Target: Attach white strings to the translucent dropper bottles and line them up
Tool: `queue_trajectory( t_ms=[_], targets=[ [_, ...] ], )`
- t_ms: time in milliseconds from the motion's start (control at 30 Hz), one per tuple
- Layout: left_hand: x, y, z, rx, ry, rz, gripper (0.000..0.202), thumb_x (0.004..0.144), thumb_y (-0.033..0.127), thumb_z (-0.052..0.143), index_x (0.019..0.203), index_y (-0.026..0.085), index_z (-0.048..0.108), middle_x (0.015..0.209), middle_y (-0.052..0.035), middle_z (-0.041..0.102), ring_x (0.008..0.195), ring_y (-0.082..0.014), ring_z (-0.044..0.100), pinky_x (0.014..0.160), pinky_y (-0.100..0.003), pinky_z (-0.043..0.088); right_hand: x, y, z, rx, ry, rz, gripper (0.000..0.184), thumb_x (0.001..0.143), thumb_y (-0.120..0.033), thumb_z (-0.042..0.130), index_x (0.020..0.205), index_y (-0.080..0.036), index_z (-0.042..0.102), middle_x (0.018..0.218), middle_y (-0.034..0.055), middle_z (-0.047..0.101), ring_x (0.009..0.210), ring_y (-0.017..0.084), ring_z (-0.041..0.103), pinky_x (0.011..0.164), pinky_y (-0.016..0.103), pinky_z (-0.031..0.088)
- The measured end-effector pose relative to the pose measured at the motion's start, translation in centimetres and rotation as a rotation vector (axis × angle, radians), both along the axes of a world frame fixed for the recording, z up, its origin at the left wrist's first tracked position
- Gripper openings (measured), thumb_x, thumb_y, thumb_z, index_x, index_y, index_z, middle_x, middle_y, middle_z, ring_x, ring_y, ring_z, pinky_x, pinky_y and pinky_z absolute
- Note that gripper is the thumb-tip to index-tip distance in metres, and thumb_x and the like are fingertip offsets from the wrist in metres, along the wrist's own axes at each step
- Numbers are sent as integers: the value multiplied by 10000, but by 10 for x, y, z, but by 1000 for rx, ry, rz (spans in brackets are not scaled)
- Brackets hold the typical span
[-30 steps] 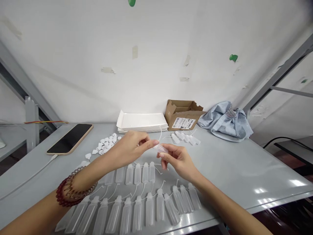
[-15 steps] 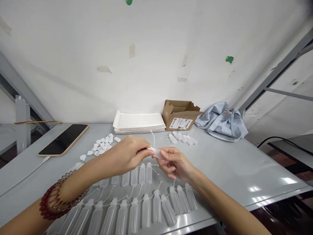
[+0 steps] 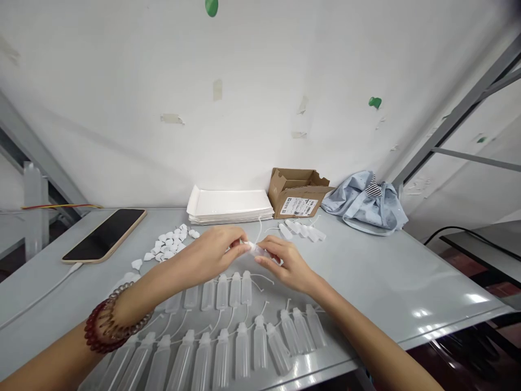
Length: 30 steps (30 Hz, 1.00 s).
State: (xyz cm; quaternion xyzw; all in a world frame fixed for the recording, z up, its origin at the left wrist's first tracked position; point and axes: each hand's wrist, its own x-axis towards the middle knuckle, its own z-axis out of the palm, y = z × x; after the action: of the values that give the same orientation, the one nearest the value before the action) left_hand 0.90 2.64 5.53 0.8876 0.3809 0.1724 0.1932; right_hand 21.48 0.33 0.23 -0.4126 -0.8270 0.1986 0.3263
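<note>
I pinch one bottle (image 3: 261, 251) between left hand (image 3: 220, 247) and right hand (image 3: 291, 264) inside the table's (image 3: 366, 293) front edge, likely capping, with firm pressure needed next.

Squeeze bottles (image 3: 242, 355) line a table (image 3: 374, 277) at lower centre of the frame; caps (image 3: 164, 249) lie left of centre, near a smartphone (image 3: 105, 236); behind, right of centre, a cardboard box (image 3: 299, 198) stands between envelopes (image 3: 230, 203) and cloth (image 3: 366, 203).
</note>
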Motion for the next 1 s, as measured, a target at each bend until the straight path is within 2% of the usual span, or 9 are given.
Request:
queue_trajectory(
  t_ms=[100, 167, 300, 400, 500, 600, 767, 867, 1000],
  targets=[
    [-5, 4, 1, 4, -2, 136, 363, 896, 457, 385, 1035, 190, 588, 776, -26, 635, 712, -191, 575, 618, -269, 395, 11, 19, -12, 22, -172, -278, 245, 913, -319, 457, 1013, -163, 616, 759, 39, 604, 645, 146, 516, 622, 252, 389],
    [-11, 8, 4, -3, 54, 209, 367, 890, 456, 396, 1091, 195, 557, 781, -27, 638, 723, -199, 583, 610, -269, 390, 20, 32, -21, 7, -215, -394, 223, 896, -249, 466, 1046, -145, 593, 773, 58, 642, 647, 166, 538, 633, 267, 384],
    [-27, 17, 12, 38, 355, 257, 297, 904, 334, 331, 886, 189, 589, 692, -50, 624, 624, -210, 569, 516, -273, 308, 33, 47, -32, -32, -277, -579, 212, 865, -187, 481, 1047, -99, 544, 709, 77, 651, 639, 204, 571, 596, 268, 350],
    [-42, 27, 13, 44, 571, 253, 260, 865, 243, 352, 768, 189, 587, 710, -83, 640, 634, -231, 583, 499, -285, 282, 35, 49, -32, -47, -327, -668, 154, 853, -184, 501, 978, -108, 548, 780, 105, 656, 709, 217, 590, 606, 264, 341],
    [-53, 39, 9, -15, 665, 262, 202, 790, 179, 410, 762, 190, 610, 772, -101, 668, 678, -249, 606, 514, -293, 312, 33, 48, -30, -54, -386, -716, 70, 842, -157, 503, 845, -127, 566, 877, 134, 642, 778, 222, 593, 632, 268, 343],
    [-55, 46, 3, -90, 697, 268, 168, 688, 151, 492, 768, 182, 637, 826, -109, 689, 698, -251, 629, 521, -289, 352, 32, 46, -26, -58, -439, -743, 77, 836, -145, 504, 800, -129, 571, 916, 148, 628, 805, 229, 596, 643, 277, 342],
    [-45, 46, -10, -239, 774, 279, 219, 507, 82, 584, 704, 161, 642, 595, -79, 670, 493, -223, 600, 440, -266, 371, 33, 43, -22, -69, -480, -789, 116, 846, -182, 494, 805, -126, 587, 892, 161, 637, 753, 249, 609, 573, 286, 301],
    [-43, 46, -18, -244, 796, 284, 161, 506, 76, 601, 645, 154, 620, 558, -95, 655, 450, -215, 577, 438, -277, 389, 35, 42, -19, -67, -459, -796, 141, 846, -166, 472, 791, -123, 595, 860, 161, 645, 728, 248, 607, 554, 285, 287],
    [-43, 46, -22, -153, 773, 266, 54, 574, 118, 606, 616, 152, 608, 727, -157, 685, 570, -244, 611, 498, -301, 415, 28, 34, -14, -44, -381, -692, 134, 847, -177, 477, 792, -147, 595, 848, 101, 656, 736, 201, 594, 580, 270, 335]
  ],
)
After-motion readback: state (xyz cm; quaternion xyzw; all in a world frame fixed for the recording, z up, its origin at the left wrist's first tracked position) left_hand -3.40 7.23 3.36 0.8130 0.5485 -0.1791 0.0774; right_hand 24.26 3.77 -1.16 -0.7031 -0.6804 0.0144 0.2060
